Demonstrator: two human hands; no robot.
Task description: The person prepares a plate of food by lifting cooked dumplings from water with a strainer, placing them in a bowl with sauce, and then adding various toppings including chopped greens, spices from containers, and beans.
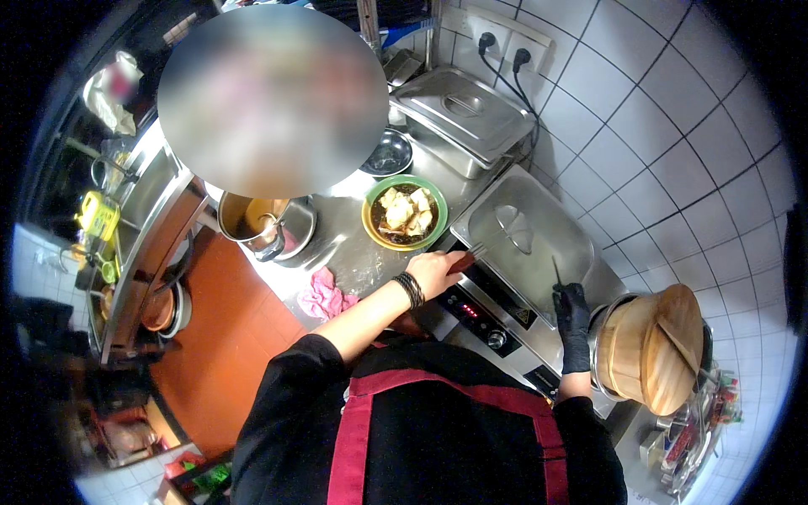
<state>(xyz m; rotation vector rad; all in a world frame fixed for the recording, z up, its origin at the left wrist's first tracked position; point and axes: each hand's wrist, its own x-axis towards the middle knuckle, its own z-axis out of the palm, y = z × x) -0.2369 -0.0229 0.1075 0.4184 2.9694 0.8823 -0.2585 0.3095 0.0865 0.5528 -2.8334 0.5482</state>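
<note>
My bare left hand [437, 274], with dark bracelets at the wrist, grips the reddish handle of a utensil [464, 261] whose thin metal end reaches over the near rim of a steel water bath [549, 284]. Over the bath's right part, my black-gloved right hand [571, 309] is closed around a thin dark utensil [556, 270] pointing into it. A rounded metal strainer or ladle head [516, 228] lies in the cloudy liquid. Left of the bath stands a green-rimmed bowl [442, 218] holding pale folded pieces in dark broth.
A steel pot [243, 214] and a pink cloth [324, 295] are on the counter at left. Behind the bowl are a black bowl [389, 153] and a lidded steel container [464, 110]. A wooden-lidded tub [622, 347] stands at right. A blurred area hides the upper left.
</note>
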